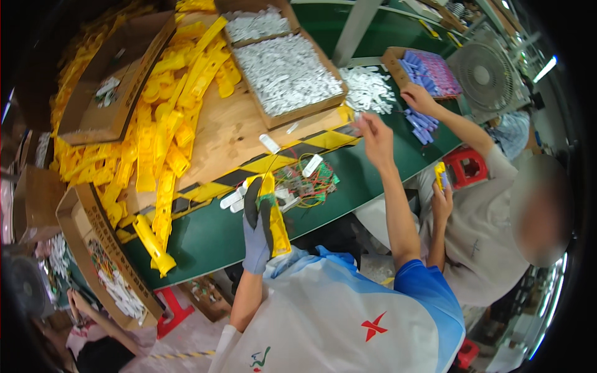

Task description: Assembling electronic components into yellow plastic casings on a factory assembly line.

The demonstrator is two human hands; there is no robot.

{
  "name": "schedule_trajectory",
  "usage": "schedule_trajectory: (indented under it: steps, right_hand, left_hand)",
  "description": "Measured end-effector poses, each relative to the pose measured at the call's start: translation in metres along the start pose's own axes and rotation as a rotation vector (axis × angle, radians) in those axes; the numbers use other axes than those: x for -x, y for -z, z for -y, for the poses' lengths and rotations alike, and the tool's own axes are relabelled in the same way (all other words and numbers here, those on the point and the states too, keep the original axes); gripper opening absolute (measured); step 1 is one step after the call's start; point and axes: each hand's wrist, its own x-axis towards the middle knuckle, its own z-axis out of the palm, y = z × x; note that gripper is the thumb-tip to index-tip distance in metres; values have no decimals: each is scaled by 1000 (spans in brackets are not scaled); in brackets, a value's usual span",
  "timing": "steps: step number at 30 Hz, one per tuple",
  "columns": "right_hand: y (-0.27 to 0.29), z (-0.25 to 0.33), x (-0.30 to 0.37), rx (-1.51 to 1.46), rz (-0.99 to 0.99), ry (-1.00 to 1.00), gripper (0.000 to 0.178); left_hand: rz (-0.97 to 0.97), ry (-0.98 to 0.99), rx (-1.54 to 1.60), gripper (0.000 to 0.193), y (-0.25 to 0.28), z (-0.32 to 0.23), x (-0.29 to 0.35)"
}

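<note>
My left hand (255,227), in a grey glove with dark fingers, grips a yellow plastic housing (280,231) above the near edge of the bench. Part of a green circuit board (267,199) shows at the housing, by the fingers. Out to the right, my bare right hand (377,142) is raised near the striped edge, its fingertips pinched together; whatever they hold is too blurred to name. Between the hands lies a heap of small circuit boards (314,183) with red and yellow wires. White plastic pieces (232,200) sit beside it, and a white piece (269,143) rests on the wooden board.
Yellow housings (149,143) are heaped at left around a cardboard box (93,121). A carton of white parts (289,74) stands at the back, with a loose white pile (368,90) beside it. At right, a co-worker (479,230) reaches toward purple parts (421,126).
</note>
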Motion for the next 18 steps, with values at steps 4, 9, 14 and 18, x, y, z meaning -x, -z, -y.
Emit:
schedule_trajectory:
  steps: [4,9,14,18]
  right_hand:
    - [-40,49,90,-99,524,137,12]
    - [-67,76,109,-91,637,331,9]
    - [-70,78,109,-172,752,262,10]
    - [-71,78,113,-402,853,-109,8]
  left_hand:
    - [25,27,-8,47,-7,-12,-5]
    - [79,9,-90,43,-3,-11,-8]
    - [51,-80,-114,43,-10,-23,6]
    - [11,-352,-498,44,0,-19,7]
